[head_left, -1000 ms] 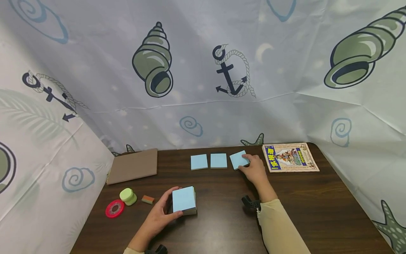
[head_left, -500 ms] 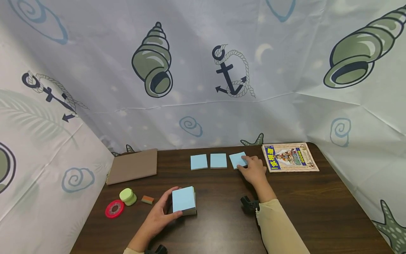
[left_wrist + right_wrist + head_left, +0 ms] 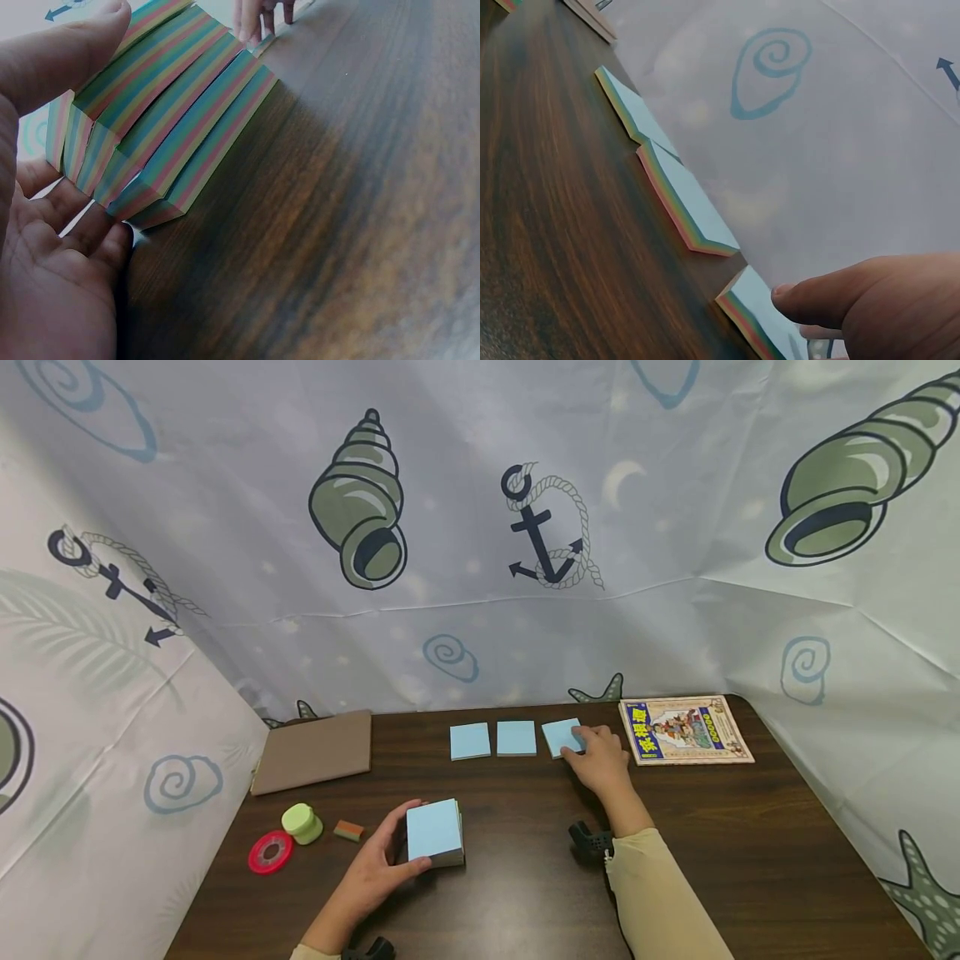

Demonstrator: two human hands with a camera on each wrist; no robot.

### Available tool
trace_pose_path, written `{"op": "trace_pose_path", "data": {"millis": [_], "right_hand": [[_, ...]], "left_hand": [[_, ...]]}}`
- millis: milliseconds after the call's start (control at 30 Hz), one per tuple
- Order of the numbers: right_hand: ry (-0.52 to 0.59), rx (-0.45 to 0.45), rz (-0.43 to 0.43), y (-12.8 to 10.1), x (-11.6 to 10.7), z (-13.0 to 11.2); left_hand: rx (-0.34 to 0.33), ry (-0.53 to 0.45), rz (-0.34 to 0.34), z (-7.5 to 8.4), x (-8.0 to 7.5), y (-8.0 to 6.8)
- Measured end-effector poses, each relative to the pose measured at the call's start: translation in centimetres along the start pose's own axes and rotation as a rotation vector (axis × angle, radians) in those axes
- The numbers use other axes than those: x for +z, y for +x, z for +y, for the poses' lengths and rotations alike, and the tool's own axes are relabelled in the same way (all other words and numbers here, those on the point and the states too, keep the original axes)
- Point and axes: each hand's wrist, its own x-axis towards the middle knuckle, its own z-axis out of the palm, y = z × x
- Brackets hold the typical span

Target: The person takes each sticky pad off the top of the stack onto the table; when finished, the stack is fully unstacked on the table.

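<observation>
My left hand grips a thick stack of sticky note pads, thumb along the near side and fingers round the far left. In the left wrist view the striped edges of several pads fan apart slightly between thumb and fingers. At the back of the table my right hand holds a light-blue sticky note pad by its right side, thumb at the front edge. Left of it lie two similar pads, a middle one and a left one. Rainbow-layered edges show on the middle pad in the right wrist view.
A comic booklet lies at the back right, close to my right hand. A brown board-like notebook is at the back left. Beside my left hand are an orange-green eraser-like block, a light-green round container and a red ring-shaped tape roll.
The pad under my right hand has turned slightly, more in line with the other two, and that hand has shifted a little with it. My left hand and its stack stay in place.
</observation>
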Motion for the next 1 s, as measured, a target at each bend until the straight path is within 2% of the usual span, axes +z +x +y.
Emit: {"op": "trace_pose_path", "data": {"millis": [267, 400, 567, 800, 1000], "right_hand": [[0.054, -0.022, 0.035, -0.1, -0.7, -0.8], [0.13, -0.069, 0.022, -0.5, -1.4, -1.9], [0.221, -0.147, -0.065, -1.2, -1.7, -4.0], [0.228, -0.284, -0.148, -2.2, -0.9, -6.3], [0.265, -0.342, -0.272, -3.1, 0.3, -7.7]], "left_hand": [[0.003, -0.002, -0.004, 0.0, 0.0, 0.0], [0.005, -0.003, -0.005, 0.0, 0.0, 0.0], [0.001, 0.008, -0.001, 0.0, 0.0, 0.0], [0.002, -0.001, -0.002, 0.0, 0.1, 0.0], [0.007, -0.013, -0.003, 0.0, 0.1, 0.0]]}}
